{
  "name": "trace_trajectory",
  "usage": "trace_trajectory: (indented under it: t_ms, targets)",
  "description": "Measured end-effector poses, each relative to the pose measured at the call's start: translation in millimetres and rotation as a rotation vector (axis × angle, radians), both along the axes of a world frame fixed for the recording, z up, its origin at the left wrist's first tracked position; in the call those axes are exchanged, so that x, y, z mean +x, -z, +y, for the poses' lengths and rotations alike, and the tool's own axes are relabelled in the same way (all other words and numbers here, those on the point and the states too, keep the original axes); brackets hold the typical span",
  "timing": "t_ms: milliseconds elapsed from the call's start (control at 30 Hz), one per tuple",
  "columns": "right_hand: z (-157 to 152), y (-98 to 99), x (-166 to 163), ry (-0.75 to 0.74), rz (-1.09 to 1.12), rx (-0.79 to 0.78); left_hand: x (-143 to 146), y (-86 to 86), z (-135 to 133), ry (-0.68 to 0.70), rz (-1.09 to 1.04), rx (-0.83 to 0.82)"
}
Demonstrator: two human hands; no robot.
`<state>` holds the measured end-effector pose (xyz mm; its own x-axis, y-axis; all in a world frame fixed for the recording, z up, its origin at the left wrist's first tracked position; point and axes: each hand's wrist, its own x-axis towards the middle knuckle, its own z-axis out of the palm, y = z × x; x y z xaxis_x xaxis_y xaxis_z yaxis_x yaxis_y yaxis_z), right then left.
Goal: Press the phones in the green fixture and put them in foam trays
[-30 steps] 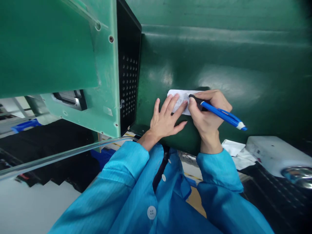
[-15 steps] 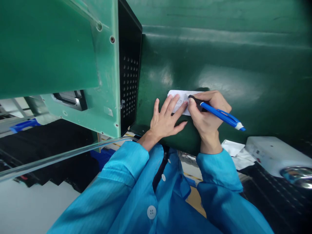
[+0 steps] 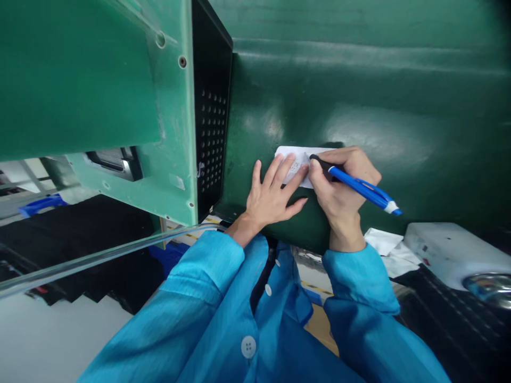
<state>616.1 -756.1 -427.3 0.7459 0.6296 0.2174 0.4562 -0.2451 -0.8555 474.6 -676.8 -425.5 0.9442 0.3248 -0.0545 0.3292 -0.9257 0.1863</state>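
A small white paper slip (image 3: pixel 295 155) with faint markings lies on a dark green surface (image 3: pixel 399 101). My left hand (image 3: pixel 271 194) rests flat with its fingers spread, the fingertips pressing down the slip's left part. My right hand (image 3: pixel 343 183) is closed around a blue pen (image 3: pixel 359 187) with a black grip; the pen's tip touches the slip just right of my left fingertips. The right part of the slip is hidden under my right hand. Both arms wear bright blue sleeves.
A light green machine housing (image 3: pixel 120 85) with a black perforated side panel (image 3: pixel 211 122) rises at the left. A clear tube (image 3: pixel 99 255) runs across the lower left. At the right lie white papers (image 3: pixel 385 244) and a white device (image 3: pixel 451 250) with a metal part (image 3: pixel 489 284).
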Motion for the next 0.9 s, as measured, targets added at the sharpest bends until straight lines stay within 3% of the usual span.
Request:
trace_trajectory:
  t_ms: [900]
  targets:
    - [-1.8, -0.6, 1.6, -0.031, -0.021, -0.023, 0.7, -0.7, -0.2, 0.005, 0.009, 0.019]
